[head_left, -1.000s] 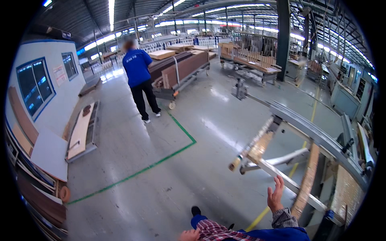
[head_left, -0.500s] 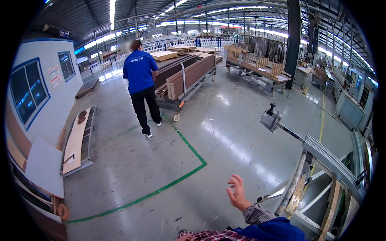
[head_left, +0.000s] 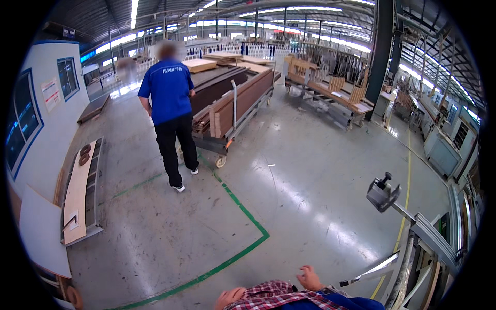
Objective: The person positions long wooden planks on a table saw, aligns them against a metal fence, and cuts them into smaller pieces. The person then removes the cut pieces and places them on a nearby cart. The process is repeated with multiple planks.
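Glossy grey floor point(head_left: 315, 201) fills most of the head view from where I stand, scuffed, streaked with reflections of the roof lights point(head_left: 290, 9), and crossed by a green line point(head_left: 266, 235) that turns a corner near the middle and a yellow line point(head_left: 408, 181) over on the right. Along the left runs a white booth point(head_left: 58, 129) with blue-trimmed windows; by it lies a pale board point(head_left: 76, 194) with two brown rings point(head_left: 84, 155) on top. A worker point(head_left: 170, 93) in a blue shirt stands, back to us, beside a cart point(head_left: 212, 143) loaded with long brown planks point(head_left: 248, 101), and a second cart point(head_left: 330, 98) carrying wooden pieces sits farther back, near a dark pillar point(head_left: 381, 57). Down at the lower edge, the right hand point(head_left: 309, 279) is half open above the floor, fingers loosely bent and bare. The left hand point(head_left: 231, 298) shows beside red checked cloth point(head_left: 274, 294), partly cut off by the edge; I can't tell how far its fingers are bent or whether it grips anything. Nearest the right hand, yet apart from it, is the metal stand point(head_left: 436, 243) at lower right: a silvery rail slanting up to the left, pale bars and wooden strips beneath, and a dark clamp point(head_left: 383, 194) with a black knob at its far end, jutting over the floor.
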{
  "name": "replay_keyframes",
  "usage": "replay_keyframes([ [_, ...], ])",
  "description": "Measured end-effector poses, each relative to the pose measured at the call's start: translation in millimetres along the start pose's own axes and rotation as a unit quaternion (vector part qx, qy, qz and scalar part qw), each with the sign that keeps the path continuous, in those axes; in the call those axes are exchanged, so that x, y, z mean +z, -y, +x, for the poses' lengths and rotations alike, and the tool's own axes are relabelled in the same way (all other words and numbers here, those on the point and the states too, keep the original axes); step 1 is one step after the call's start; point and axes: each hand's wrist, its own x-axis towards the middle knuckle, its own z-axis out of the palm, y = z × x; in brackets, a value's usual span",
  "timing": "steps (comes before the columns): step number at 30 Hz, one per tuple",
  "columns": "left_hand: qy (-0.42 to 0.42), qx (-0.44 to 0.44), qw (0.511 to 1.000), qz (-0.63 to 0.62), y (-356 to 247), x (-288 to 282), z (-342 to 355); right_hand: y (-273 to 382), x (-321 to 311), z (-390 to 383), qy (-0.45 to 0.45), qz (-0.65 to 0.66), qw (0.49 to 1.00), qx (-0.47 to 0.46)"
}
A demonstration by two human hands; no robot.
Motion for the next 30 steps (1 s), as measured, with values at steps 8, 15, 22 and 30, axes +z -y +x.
replay_keyframes([
  [8,-0.002,-0.032,0.997,-0.077,103,24,153,-116,42,65,0.035,-0.110,0.949,0.293],
  [15,0.075,-0.156,0.980,-0.101,200,38,279,-38,49,284,0.123,-0.132,0.959,0.220],
  [22,0.034,-0.489,0.683,-0.541,265,64,338,63,14,547,-0.102,-0.092,0.988,-0.064],
  [30,0.117,-0.468,0.678,-0.554,332,56,426,110,14,570,-0.107,-0.042,0.992,-0.045],
])
